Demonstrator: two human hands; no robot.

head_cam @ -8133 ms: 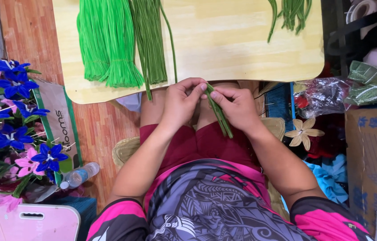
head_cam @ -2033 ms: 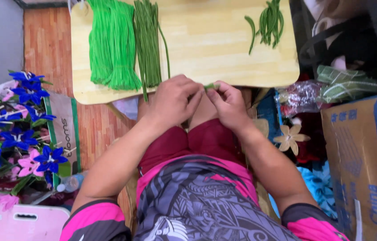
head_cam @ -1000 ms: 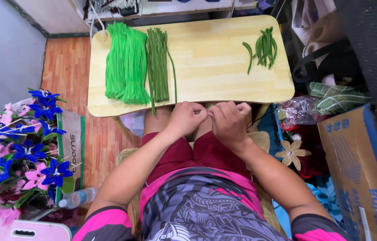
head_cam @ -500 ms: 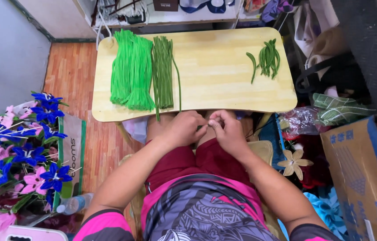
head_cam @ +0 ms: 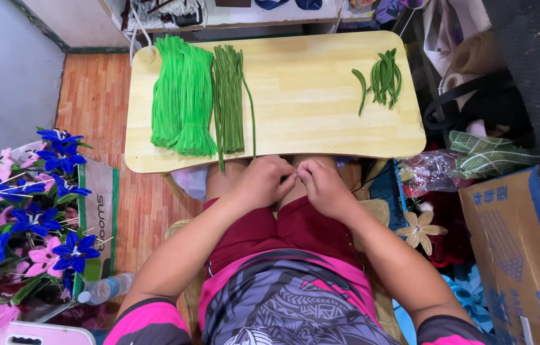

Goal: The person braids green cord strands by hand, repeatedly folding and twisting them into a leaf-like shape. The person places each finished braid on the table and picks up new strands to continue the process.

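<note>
Two hands: left hand (head_cam: 263, 185) and right hand (head_cam: 323, 186) meet fingertip to fingertip over the lap, pinched on something too small to identify.
Supplies: bright green fuzzy wire bundle (head_cam: 183, 102) on the pale wooden table (head_cam: 308, 96), far left, within reach.
Finished pieces: dark green bent stems (head_cam: 381, 76), far right, kept apart.

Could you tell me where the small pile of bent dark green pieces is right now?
In the head view, the small pile of bent dark green pieces lies at the wooden table's far right corner, apart from the bright green bundle on the left.

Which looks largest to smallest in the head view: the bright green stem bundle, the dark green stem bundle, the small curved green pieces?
1. Bright green stem bundle
2. Dark green stem bundle
3. Small curved green pieces
</note>
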